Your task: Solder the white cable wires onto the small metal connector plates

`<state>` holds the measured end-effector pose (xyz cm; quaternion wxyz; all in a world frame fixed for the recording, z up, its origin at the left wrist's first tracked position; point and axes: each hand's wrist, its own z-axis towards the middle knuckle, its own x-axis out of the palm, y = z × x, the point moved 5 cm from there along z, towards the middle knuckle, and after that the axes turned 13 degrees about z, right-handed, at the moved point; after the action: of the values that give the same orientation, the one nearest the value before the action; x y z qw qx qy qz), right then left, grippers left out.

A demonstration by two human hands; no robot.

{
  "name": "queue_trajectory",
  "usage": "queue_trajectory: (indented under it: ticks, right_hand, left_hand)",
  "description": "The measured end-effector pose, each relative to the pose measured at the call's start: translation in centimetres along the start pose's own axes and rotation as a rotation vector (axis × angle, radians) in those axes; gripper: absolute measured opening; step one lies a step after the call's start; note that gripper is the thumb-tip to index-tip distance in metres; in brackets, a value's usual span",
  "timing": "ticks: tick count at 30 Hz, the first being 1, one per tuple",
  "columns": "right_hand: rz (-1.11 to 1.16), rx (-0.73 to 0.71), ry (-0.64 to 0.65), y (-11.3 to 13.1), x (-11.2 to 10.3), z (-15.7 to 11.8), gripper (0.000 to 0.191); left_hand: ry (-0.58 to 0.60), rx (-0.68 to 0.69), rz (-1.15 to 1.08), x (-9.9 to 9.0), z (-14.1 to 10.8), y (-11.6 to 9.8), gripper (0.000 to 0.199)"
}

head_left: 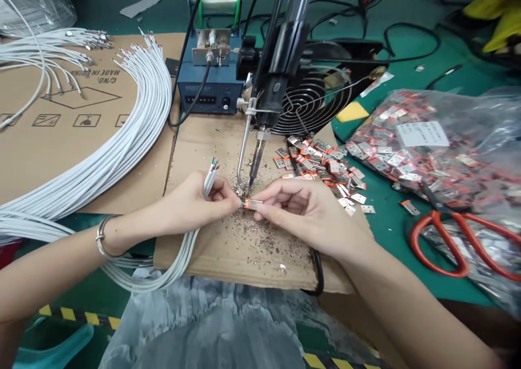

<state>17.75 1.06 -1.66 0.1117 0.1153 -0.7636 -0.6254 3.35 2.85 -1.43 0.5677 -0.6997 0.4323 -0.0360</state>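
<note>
Below one soldering iron [274, 92], the right hand [311, 211] pinches one connector [253, 204], the left hand [199, 201] one cable bundle [188, 252].

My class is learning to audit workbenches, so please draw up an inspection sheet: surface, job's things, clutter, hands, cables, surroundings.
Surface: cardboard sheet, strewn with specks.
Job's things: orange-and-metal connector, just below the soldering iron tip; contact unclear.
Clutter: loose connectors, bag of connectors, red-handled scissors.
Hands: left hand holds white cables; right hand pinches the connector.
Cables: white bundle curves at left; black cord at the cardboard's front edge.
Surroundings: blue control box, spool, black fan.
</note>
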Motion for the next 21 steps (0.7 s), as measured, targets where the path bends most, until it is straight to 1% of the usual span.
queue_trajectory:
  ticks: [3, 6, 8, 10, 13, 15, 16, 18, 19, 21]
  right_hand:
    - [-0.089, -0.057, 0.007, 1.1, 0.7, -2.0, 0.005]
    - [-0.042, -0.075, -0.02, 1.7, 1.2, -4.3, 0.004]
    - [0.05, -0.04, -0.018, 1.5, 1.5, -5.4, 0.001]
    - [0.14, 0.005, 0.018, 0.9, 1.9, -6.1, 0.003]
    - [0.165, 0.034, 0.063, -0.1, 2.6, -7.1, 0.004]
    - [0.091, 0.02, 0.057, -0.8, 2.7, -8.2, 0.006]
    - [0.033, 0.0, 0.04, -1.1, 2.5, -8.9, 0.007]
    - [-0.129, -0.052, 0.014, -1.6, 1.9, -10.5, 0.009]
    - [-0.231, -0.073, 0.023, -1.9, 1.4, -11.3, 0.009]
    - [-0.466, -0.069, 0.111, -2.6, 0.8, -12.7, 0.007]
  left_hand:
    - [0.039, -0.007, -0.115, 1.2, -1.8, -0.5, 0.014]
    - [0.124, -0.016, -0.247, 2.8, -4.0, -0.9, 0.017]
    - [0.172, -0.009, -0.296, 3.9, -5.2, -0.9, 0.018]
    - [0.211, -0.001, -0.327, 4.8, -6.1, -0.6, 0.019]
    - [0.267, -0.04, -0.371, 6.2, -6.9, 0.5, 0.021]
    - [0.248, -0.062, -0.405, 6.7, -7.2, 1.4, 0.024]
    - [0.21, -0.056, -0.439, 6.8, -7.4, 1.8, 0.026]
    - [0.113, -0.003, -0.552, 6.6, -7.6, 2.3, 0.031]
    - [0.075, 0.033, -0.619, 6.4, -7.8, 2.5, 0.033]
    - [0.048, 0.095, -0.719, 6.4, -8.1, 2.7, 0.035]
